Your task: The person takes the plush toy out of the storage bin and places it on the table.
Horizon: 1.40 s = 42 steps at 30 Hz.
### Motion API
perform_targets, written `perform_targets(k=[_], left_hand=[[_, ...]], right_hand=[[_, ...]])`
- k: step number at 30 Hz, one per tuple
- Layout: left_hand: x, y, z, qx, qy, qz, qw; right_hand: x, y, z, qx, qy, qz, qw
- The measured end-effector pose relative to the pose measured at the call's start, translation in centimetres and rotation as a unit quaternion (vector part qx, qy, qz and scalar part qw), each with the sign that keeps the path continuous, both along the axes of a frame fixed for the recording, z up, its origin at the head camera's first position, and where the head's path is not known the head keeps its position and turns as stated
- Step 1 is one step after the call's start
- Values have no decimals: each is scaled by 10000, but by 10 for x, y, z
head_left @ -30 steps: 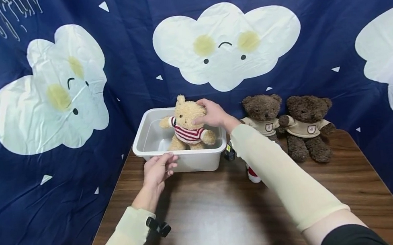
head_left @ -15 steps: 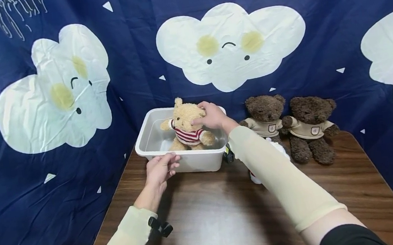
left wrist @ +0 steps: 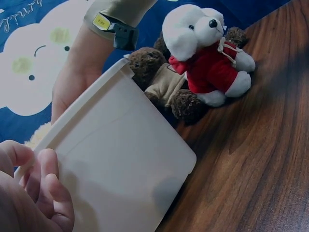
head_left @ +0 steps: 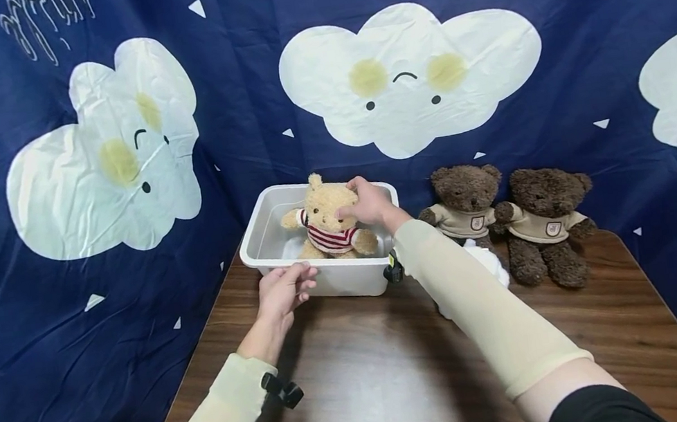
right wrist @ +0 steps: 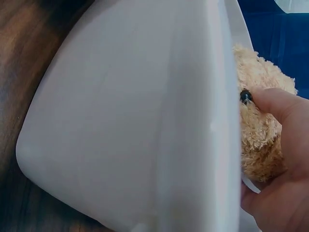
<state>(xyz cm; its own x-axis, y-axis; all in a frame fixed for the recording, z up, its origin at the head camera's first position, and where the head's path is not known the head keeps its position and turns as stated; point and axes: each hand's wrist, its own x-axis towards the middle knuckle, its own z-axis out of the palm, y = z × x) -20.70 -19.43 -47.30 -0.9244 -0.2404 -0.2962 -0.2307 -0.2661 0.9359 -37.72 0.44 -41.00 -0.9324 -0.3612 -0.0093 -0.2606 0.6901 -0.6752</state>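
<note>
A light-tan teddy bear (head_left: 330,238) in a red-and-white striped sweater sits upright inside a pale grey plastic bin (head_left: 353,280). My right hand (head_left: 374,205) grips the bear's head from the right side, the thumb on its face beside a dark eye in the right wrist view, where the bear's head (right wrist: 260,125) shows past the bin wall. With thumb and fingers, my left hand (head_left: 281,290) pinches the bin's front rim, seen close in the left wrist view. The bear's lower legs are partly hidden behind the front wall.
Right of the bin, two dark-brown teddy bears (head_left: 468,189) (head_left: 542,198) in beige shirts sit against the blue cloud-print backdrop (head_left: 239,111). A white plush dog (left wrist: 212,67) in a red hoodie sits before them, mostly behind my right forearm in the head view. Underneath is a wooden table (head_left: 357,376).
The tan bear and my right hand have sunk slightly within the bin. My left hand keeps its hold on the rim. The head view has shifted a little to the left.
</note>
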Motion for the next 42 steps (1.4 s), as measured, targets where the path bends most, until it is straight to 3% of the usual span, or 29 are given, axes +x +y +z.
perform_targets(k=[9,18,26,34,42], left_hand=[[0,3,3,-20,57,35,10000],[6,4,2,-75,-3,131,9999],[4,5,0,-76,-3,128,9999],[4,7,-1,-50,-12,144,9999],[4,6,2,-48,-26,122,9999]], right_hand=[[3,3,9,-97,324,57,9994],[17,12,13,-1007,720,59,9923],[26,28,20,-1709,803,-21,9820],[37,43,42,-2171,904,4,9720],[46,71,78,-2657,1016,-133,9586]])
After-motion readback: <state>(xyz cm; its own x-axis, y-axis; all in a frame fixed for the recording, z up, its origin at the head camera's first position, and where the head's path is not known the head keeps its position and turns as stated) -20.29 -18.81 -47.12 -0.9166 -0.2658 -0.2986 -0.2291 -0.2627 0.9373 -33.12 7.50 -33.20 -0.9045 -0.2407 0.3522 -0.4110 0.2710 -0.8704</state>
